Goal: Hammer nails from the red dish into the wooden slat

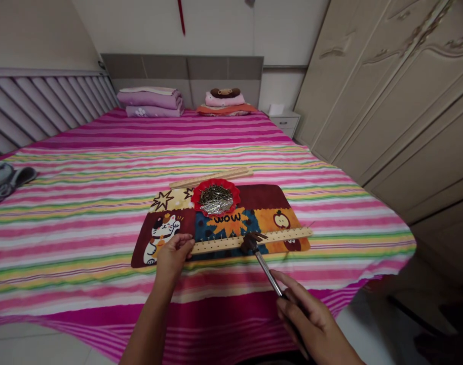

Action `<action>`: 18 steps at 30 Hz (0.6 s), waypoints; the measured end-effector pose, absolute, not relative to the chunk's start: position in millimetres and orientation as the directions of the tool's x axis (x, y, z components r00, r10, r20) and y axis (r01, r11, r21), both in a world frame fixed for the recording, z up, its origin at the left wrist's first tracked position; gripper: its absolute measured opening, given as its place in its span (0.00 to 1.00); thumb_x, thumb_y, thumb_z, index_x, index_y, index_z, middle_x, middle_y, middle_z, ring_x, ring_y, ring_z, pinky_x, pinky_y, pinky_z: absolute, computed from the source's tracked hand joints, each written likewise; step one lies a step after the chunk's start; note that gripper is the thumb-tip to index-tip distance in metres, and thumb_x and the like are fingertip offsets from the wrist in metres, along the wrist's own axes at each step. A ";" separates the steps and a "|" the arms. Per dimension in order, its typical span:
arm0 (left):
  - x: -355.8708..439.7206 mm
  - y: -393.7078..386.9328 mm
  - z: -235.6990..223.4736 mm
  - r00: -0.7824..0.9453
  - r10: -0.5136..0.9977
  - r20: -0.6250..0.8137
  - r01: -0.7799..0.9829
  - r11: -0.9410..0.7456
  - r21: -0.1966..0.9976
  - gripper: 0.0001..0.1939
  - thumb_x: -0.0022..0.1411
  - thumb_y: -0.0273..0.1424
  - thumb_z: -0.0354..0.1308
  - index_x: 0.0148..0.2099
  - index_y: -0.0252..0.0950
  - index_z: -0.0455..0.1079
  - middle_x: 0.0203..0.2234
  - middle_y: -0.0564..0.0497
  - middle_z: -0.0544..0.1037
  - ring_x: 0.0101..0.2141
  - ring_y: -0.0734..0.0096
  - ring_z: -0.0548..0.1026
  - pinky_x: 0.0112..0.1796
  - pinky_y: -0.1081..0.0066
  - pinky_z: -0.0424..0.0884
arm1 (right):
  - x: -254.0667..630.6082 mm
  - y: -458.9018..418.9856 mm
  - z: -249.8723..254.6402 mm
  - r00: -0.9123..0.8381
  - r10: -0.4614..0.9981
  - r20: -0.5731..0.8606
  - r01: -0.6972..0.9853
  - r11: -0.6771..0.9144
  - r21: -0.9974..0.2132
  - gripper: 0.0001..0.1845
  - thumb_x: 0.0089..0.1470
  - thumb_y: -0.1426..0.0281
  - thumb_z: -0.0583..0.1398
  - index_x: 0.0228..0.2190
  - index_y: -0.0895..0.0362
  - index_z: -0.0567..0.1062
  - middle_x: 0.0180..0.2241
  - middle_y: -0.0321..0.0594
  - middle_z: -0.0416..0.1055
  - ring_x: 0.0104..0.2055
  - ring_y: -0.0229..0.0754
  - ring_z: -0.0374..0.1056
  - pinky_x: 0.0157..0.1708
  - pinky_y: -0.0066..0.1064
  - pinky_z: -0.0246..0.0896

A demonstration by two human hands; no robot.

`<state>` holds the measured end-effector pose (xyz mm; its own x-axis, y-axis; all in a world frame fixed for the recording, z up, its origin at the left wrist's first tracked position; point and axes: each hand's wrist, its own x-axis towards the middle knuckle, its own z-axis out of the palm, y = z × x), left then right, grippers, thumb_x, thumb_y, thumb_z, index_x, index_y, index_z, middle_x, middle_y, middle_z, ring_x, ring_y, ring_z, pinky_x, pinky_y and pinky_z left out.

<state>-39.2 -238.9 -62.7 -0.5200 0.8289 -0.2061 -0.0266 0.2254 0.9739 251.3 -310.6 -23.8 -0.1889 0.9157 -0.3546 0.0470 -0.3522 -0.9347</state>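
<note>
My left hand [178, 253] pinches the left end of a pale wooden strip [212, 245] with rows of small holes. Several nails [222, 237] stand up along the strip's far row. My right hand [303, 309] is wrapped around the handle of a claw hammer [267, 268]. The hammer's dark head [250, 242] is over the middle of the strip; whether it touches a nail I cannot tell. Under the strip lies a patterned mat [265, 197] with a cat and "WOW" on it. A red scalloped bowl [235, 195] full of nails sits at the mat's far edge.
Behind the bowl lie more wooden strips [231, 175]. Everything rests on a striped bedspread [83, 203]. Grey cloth [7, 180] lies at the far left. Folded bedding [151, 101] is stacked by the headboard [159, 68], and a wardrobe [398, 91] stands at right.
</note>
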 end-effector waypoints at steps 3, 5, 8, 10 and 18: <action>-38.8 -238.8 -65.8 -0.511 0.841 -0.175 0.060 0.238 0.969 0.21 0.35 0.44 0.66 0.30 0.36 0.71 0.20 0.54 0.72 0.19 0.78 0.65 0.20 0.77 0.61 | 250.2 -310.7 -24.3 -0.185 0.924 -0.336 0.017 -0.338 -0.941 0.30 0.53 0.54 0.60 0.55 0.52 0.68 0.21 0.29 0.58 0.17 0.30 0.48 0.13 0.21 0.38; -38.7 -239.4 -68.0 -0.520 0.838 -0.168 0.113 0.262 0.958 0.19 0.37 0.44 0.64 0.30 0.37 0.71 0.20 0.55 0.73 0.20 0.77 0.65 0.20 0.76 0.60 | 249.8 -311.3 -24.9 -0.182 0.925 -0.333 0.012 -0.337 -0.941 0.30 0.53 0.54 0.60 0.55 0.52 0.68 0.21 0.29 0.58 0.16 0.29 0.47 0.13 0.21 0.38; -38.2 -240.7 -70.0 -0.526 0.839 -0.135 0.205 0.280 0.938 0.16 0.40 0.43 0.62 0.29 0.38 0.72 0.22 0.54 0.74 0.23 0.73 0.68 0.24 0.75 0.62 | 249.7 -311.9 -25.6 -0.189 0.922 -0.339 0.028 -0.340 -0.940 0.31 0.53 0.53 0.59 0.56 0.53 0.67 0.20 0.29 0.58 0.16 0.29 0.46 0.12 0.21 0.37; -37.4 -241.6 -69.9 -0.520 0.848 -0.103 0.288 0.288 0.913 0.14 0.42 0.42 0.60 0.30 0.39 0.72 0.23 0.54 0.75 0.25 0.72 0.70 0.27 0.74 0.63 | 249.2 -310.6 -24.9 -0.208 0.921 -0.330 0.042 -0.328 -0.944 0.31 0.53 0.54 0.59 0.56 0.53 0.66 0.20 0.28 0.57 0.16 0.30 0.45 0.13 0.22 0.36; -31.1 -246.1 -58.7 -0.526 0.848 -0.059 0.464 0.345 0.816 0.08 0.47 0.38 0.56 0.27 0.41 0.72 0.24 0.54 0.77 0.28 0.68 0.72 0.32 0.71 0.62 | 217.7 -284.7 -0.8 -0.429 0.886 -0.174 0.134 -0.128 -0.983 0.24 0.58 0.62 0.54 0.56 0.54 0.66 0.21 0.29 0.59 0.19 0.32 0.52 0.19 0.24 0.47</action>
